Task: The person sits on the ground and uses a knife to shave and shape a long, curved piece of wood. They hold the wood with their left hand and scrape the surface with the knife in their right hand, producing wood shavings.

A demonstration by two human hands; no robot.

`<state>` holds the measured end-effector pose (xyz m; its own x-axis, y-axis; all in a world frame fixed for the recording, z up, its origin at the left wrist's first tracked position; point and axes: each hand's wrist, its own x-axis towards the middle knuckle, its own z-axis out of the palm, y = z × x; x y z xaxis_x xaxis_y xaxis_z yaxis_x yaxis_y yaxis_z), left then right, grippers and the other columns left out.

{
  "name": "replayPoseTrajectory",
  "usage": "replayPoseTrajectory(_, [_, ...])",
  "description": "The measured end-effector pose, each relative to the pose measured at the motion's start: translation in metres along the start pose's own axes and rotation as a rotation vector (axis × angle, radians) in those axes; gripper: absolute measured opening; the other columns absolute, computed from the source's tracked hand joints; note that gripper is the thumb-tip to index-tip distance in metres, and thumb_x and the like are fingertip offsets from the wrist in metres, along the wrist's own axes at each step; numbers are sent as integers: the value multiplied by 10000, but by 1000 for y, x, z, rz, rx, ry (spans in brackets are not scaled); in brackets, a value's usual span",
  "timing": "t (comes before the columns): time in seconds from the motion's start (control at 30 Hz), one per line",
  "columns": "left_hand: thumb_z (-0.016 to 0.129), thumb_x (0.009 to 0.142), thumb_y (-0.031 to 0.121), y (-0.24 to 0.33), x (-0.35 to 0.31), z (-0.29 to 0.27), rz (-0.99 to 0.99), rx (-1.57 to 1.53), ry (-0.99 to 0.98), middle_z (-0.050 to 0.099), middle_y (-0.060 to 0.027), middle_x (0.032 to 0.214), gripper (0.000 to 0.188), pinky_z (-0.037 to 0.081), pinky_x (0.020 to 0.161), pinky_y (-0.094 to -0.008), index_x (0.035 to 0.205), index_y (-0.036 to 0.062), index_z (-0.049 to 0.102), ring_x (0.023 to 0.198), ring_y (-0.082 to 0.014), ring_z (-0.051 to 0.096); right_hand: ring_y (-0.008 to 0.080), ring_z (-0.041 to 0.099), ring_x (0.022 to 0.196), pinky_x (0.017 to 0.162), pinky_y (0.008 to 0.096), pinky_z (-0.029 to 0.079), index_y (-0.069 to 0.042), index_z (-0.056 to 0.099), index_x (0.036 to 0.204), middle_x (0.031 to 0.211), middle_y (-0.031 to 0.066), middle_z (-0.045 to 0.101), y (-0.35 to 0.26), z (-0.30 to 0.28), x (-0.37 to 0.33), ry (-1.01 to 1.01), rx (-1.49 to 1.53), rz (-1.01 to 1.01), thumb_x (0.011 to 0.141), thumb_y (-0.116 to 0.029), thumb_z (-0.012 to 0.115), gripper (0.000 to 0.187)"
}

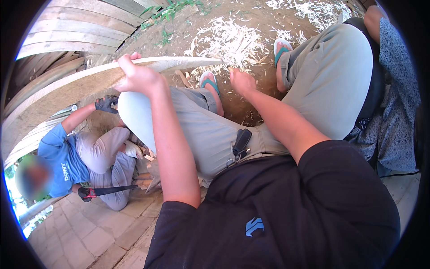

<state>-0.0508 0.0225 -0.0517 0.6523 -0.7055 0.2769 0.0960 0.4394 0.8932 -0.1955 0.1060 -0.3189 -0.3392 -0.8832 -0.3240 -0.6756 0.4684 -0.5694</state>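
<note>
Firmly grasped: one long pale plank [174,63] and one short-handled tool [231,70]

Left hand [139,78]: bare; clenched around the plank, with fingers bent over its upper edge. Right hand [243,83]: bare; closed on the handle of the tool, which is held just beside the plank's narrow end. Whether the wood is touched by the tool cannot be told.

Plank: seen from the left rim of the view, past the left knee, to a tapered end above the ground ahead. Whether it is supported by the knee cannot be told.

Trousers [327,76]: grey-green, cuffs rolled, worn with a black T-shirt [277,215]; a black key fob [242,139] is hung at the waist. Sandals: a pair, teal-strapped, one [208,82] set near the plank's end. Wood shavings [230,42]: pale, heaped and strewn over bare earth.

At left, a co-worker [62,150], blue-shirted, is seated low; dark gloves are worn, and a red-handled saw [117,190] is held in one. At right, a patterned grey garment [400,121] is worn by another person. Pale boards [85,29] are ranged at upper left; paving [92,237] is laid at lower left.
</note>
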Motion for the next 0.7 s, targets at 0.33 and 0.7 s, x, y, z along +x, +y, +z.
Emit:
replayPoseTrajectory(0.33, [626, 768, 119, 2, -2, 2, -16, -16, 7, 554, -155, 1013, 482, 434, 921, -387, 1146, -89, 412, 904, -241, 550, 386, 718, 866, 796, 499, 563, -39, 678, 1025, 891, 214, 729, 6, 0, -3, 28, -13, -62, 1034, -333, 432, 383])
replayPoseTrajectory(0.7, [616, 782, 105, 0, -3, 9, -25, -7, 52, 576, -128, 880, 504, 454, 814, -374, 1210, -57, 406, 778, -198, 549, 390, 718, 871, 784, 512, 568, -69, 686, 1058, 882, 221, 725, 32, 25, 16, -22, -89, -142, 1037, -310, 427, 355])
